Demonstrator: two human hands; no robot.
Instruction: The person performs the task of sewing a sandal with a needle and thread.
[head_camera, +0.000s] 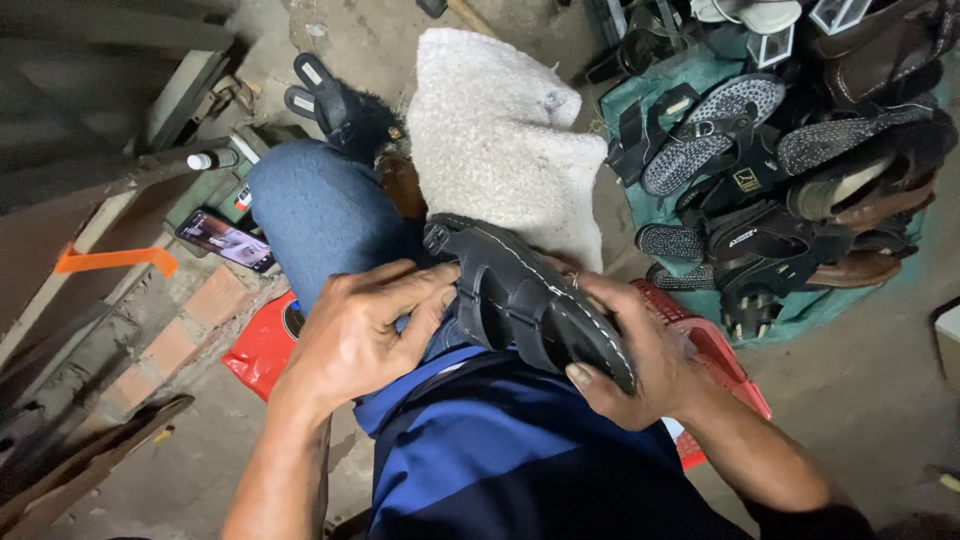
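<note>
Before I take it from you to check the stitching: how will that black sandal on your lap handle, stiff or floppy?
The black sandal probably holds its shape: its thick sole stays straight while the right hand grips only one end. The straps under the left hand look softer and may flex. Flat-soled, it seems unlikely to roll.
</note>
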